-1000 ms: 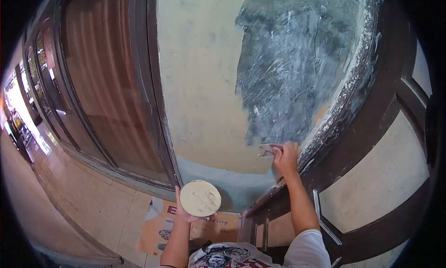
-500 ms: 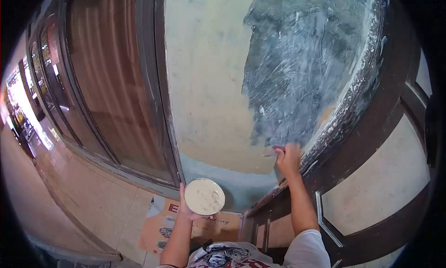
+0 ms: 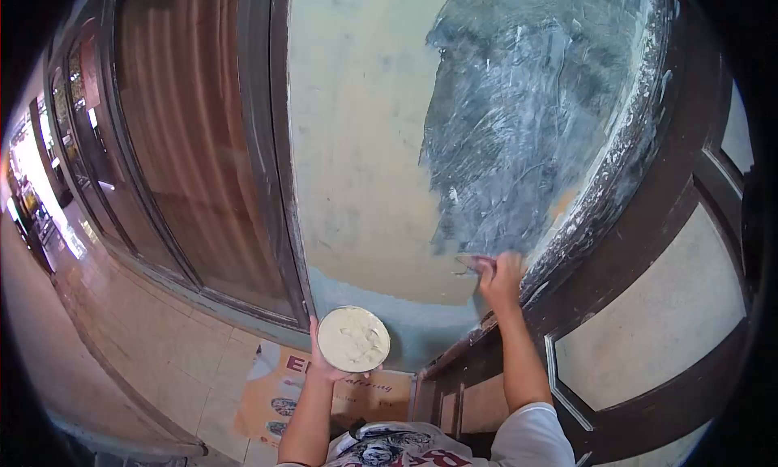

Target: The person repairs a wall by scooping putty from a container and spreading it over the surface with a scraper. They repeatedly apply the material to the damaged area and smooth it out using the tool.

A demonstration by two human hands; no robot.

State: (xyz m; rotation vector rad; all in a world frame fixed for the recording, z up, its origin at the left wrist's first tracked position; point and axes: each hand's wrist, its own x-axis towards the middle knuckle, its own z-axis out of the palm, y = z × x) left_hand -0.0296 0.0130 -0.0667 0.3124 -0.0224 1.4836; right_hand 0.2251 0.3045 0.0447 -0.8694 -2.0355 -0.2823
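Observation:
My left hand (image 3: 322, 363) is wrapped round the side and underside of a round tub of cream-coloured putty (image 3: 353, 340), held level at waist height. The putty's surface is dented and scooped. My right hand (image 3: 502, 282) grips a putty knife (image 3: 483, 264) by its reddish handle. Its blade lies against the wall (image 3: 365, 183), at the lower end of a dark grey, streaky patch (image 3: 510, 135). Smooth beige coating covers the wall left of that patch and just under the blade. Below it runs a bare pale blue-green strip (image 3: 381, 301).
A dark-framed window with a brown curtain (image 3: 182, 127) stands to the left. At the right is a dark wooden door with pale panels (image 3: 656, 321), its frame edge (image 3: 596, 200) smeared white. An orange printed banner (image 3: 275, 394) lies on the tiled floor (image 3: 174, 345).
The putty knife and my right hand have shifted very slightly at the patch's lower edge. The tub stays in my left hand, and the whole view has tilted a little.

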